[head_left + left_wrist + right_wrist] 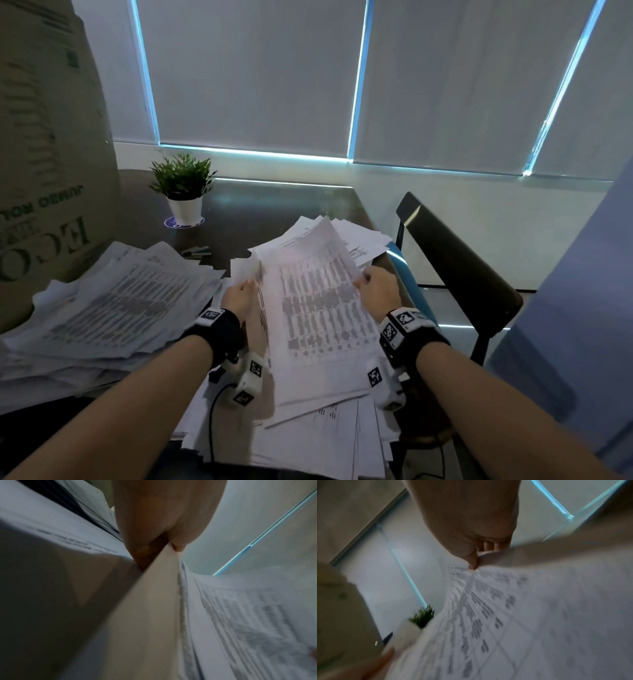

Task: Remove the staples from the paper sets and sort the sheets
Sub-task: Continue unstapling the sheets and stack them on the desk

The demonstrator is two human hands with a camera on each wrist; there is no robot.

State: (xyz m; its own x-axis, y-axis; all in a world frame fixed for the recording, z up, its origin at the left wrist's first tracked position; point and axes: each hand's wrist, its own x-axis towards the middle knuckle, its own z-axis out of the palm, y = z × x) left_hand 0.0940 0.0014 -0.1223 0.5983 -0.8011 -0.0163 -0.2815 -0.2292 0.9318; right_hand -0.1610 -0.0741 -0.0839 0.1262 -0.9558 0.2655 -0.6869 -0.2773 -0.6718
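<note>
A printed paper set [318, 308] is lifted above the loose heap of sheets [318, 442] in front of me. My left hand [241, 294] pinches its left edge, thumb on top, as the left wrist view confirms at the sheet edge [164, 566]. My right hand [373, 286] pinches the right edge of the printed sheet [513, 615] between thumb and fingers. No staple shows in any view. A second stack of printed sheets [113, 305] lies to the left.
A cardboard box [44, 144] stands at the left behind the stack. A small potted plant [183, 190] sits at the back of the dark table [267, 209]. A dark chair [459, 270] stands to the right. A small dark object [197, 251] lies near the stack.
</note>
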